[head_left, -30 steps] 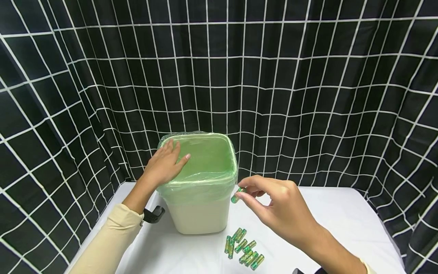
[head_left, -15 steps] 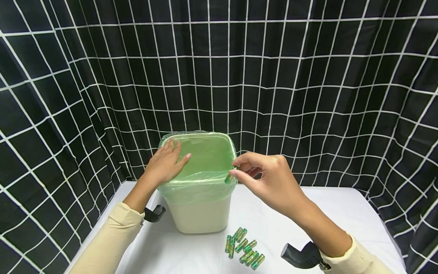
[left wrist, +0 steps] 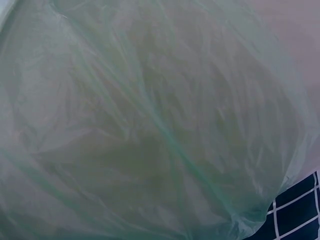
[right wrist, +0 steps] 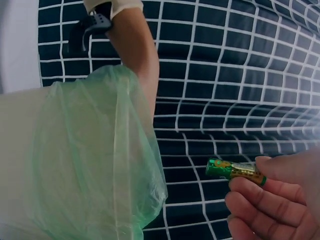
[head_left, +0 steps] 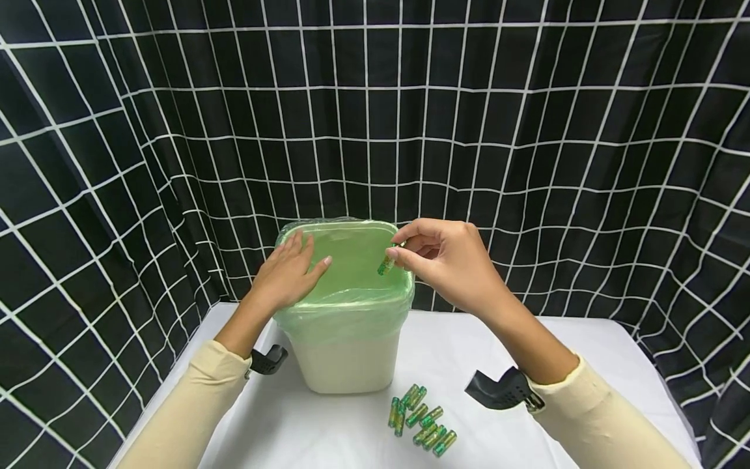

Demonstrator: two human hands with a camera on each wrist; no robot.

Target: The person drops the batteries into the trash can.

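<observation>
Progress looks partial: one small green-and-gold cylindrical battery (head_left: 385, 265) is off the table and not yet released. A loose cluster of matching green-and-gold batteries (head_left: 417, 415) lies on the smooth white-covered table (head_left: 328, 436), right of the bin's foot, so by my read most of the visible ones are left. Bin floor is hidden behind the front rim, can't tell if any are inside.

Right hand (head_left: 454, 260): battery pinched between thumb and fingertips, tilted, one end sticking out free. It's above the right side of the mouth, apart from the liner in the right wrist view. Left hand (head_left: 287, 270): fingers straight and spread, resting over the left rim, thumb out toward the mouth, gripping nothing.

Materials: tapered cream bin (head_left: 348, 368), probably plastic, rounded corners, matte wall. Thin translucent green plastic liner (head_left: 351, 319) folded over the rim, loose and creased; it fills most of the left wrist view. Batteries have a shiny metallic wrap. Backdrop is rippled black fabric with a white grid (head_left: 527, 130)
</observation>
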